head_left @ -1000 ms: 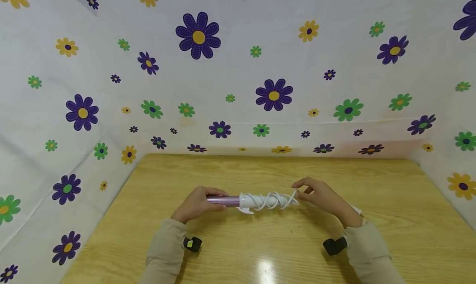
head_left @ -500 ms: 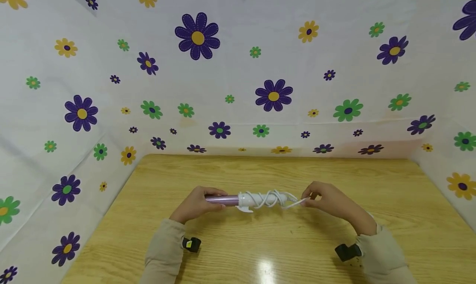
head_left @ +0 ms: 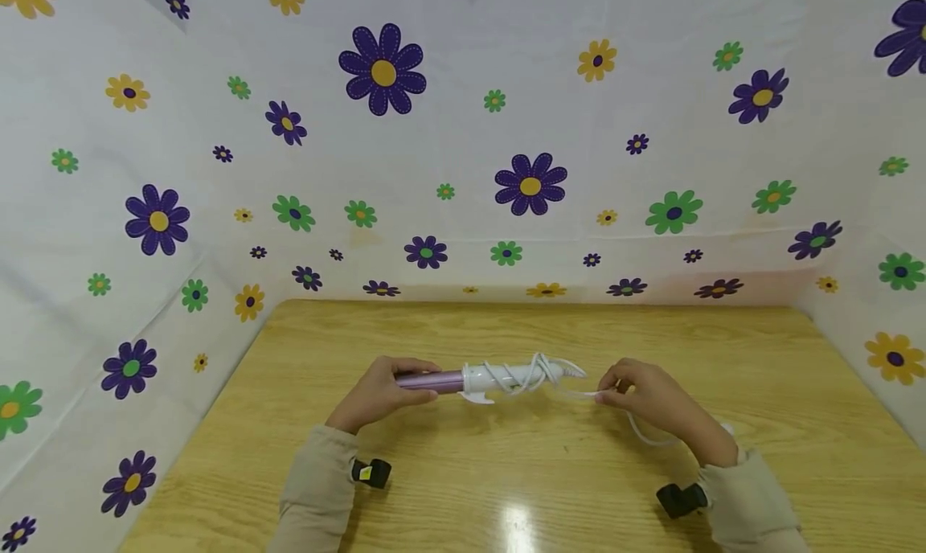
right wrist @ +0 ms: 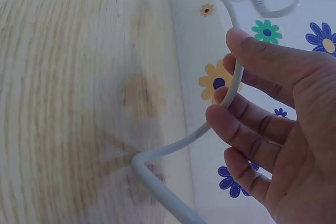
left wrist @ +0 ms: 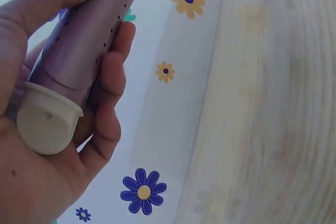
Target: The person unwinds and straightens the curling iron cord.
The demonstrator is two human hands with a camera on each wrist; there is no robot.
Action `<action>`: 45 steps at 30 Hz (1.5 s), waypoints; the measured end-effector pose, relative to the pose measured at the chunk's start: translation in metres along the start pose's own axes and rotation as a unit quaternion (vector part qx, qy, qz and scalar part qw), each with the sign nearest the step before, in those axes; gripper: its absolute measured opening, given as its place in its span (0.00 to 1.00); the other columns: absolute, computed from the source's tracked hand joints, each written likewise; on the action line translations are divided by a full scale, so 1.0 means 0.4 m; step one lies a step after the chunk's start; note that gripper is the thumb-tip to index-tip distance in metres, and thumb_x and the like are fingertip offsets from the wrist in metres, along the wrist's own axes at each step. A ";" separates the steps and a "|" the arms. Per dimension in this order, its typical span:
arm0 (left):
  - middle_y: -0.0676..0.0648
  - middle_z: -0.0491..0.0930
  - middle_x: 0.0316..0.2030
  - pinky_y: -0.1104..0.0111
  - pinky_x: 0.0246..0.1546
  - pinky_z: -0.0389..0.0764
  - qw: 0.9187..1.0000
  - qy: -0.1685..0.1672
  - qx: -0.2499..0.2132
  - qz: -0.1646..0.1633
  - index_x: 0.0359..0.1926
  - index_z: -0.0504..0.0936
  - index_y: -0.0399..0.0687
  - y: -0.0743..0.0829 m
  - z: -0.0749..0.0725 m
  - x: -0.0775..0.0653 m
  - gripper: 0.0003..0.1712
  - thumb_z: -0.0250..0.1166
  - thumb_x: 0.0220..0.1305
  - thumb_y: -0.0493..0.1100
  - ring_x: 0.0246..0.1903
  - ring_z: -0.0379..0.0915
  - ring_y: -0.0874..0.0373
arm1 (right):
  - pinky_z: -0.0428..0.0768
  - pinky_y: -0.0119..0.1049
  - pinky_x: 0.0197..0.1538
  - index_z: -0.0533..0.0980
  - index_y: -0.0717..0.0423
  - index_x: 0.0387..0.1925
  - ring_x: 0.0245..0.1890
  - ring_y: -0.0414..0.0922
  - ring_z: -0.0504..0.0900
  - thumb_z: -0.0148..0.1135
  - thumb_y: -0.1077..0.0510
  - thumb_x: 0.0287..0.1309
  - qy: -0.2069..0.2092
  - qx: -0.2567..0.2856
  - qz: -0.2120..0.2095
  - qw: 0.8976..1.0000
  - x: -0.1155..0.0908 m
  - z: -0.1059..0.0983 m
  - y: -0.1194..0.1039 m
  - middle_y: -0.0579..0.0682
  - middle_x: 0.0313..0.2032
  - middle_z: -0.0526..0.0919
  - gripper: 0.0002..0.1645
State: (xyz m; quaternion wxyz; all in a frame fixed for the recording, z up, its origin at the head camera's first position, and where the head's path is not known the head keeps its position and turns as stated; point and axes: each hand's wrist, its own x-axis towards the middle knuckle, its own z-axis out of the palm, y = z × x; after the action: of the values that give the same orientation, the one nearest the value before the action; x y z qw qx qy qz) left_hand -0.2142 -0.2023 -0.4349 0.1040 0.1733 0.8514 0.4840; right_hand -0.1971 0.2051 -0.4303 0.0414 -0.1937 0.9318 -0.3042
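Observation:
A curling iron with a purple barrel and white handle is held level over the table. My left hand grips the barrel; in the left wrist view its fingers wrap round the purple barrel, and the cream end cap shows at the palm. White cord criss-crosses the handle in loops. To the right, my right hand pinches a loose stretch of the cord between thumb and fingers. From there the cord hangs in a bend below the hand and runs back past the wrist.
Beneath both hands is a wooden table with a bright light reflection near its front. A white cloth printed with purple, green and yellow flowers surrounds it at the back and sides. Black wrist cameras sit at both cuffs.
My right hand has drawn the cord away from the handle to the right, unwinding part of it. The handle's end has tipped up slightly. My left hand keeps its grip on the barrel.

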 end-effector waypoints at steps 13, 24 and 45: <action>0.42 0.84 0.45 0.67 0.35 0.77 0.999 -0.040 0.020 0.026 0.49 0.85 0.48 0.017 0.005 -0.007 0.20 0.73 0.54 0.48 0.37 0.75 0.56 | 0.80 0.49 0.40 0.82 0.54 0.31 0.38 0.51 0.82 0.67 0.55 0.58 0.153 -0.033 -0.017 0.987 0.013 -0.010 -0.030 0.53 0.37 0.84 0.06; 0.41 0.82 0.49 0.66 0.38 0.77 0.999 0.046 -0.007 -0.020 0.48 0.85 0.52 -0.010 -0.015 -0.005 0.21 0.74 0.53 0.50 0.39 0.76 0.53 | 0.73 0.30 0.38 0.81 0.47 0.30 0.31 0.27 0.74 0.68 0.55 0.57 0.121 -0.002 -0.009 0.993 -0.054 -0.053 0.001 0.40 0.31 0.82 0.02; 0.41 0.83 0.46 0.68 0.35 0.79 0.997 -0.067 0.002 0.034 0.48 0.85 0.47 0.040 -0.016 -0.023 0.20 0.73 0.54 0.46 0.36 0.76 0.55 | 0.75 0.40 0.35 0.82 0.56 0.39 0.39 0.52 0.81 0.58 0.42 0.64 0.156 -0.022 0.090 0.983 -0.011 -0.055 0.042 0.57 0.38 0.85 0.21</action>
State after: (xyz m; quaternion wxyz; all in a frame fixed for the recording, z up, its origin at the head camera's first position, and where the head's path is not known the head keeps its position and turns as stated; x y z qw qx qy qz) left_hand -0.2048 -0.2035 -0.4179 0.1442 0.2340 0.8371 0.4730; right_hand -0.2029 0.2312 -0.4226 -0.0818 -0.0595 0.9469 -0.3053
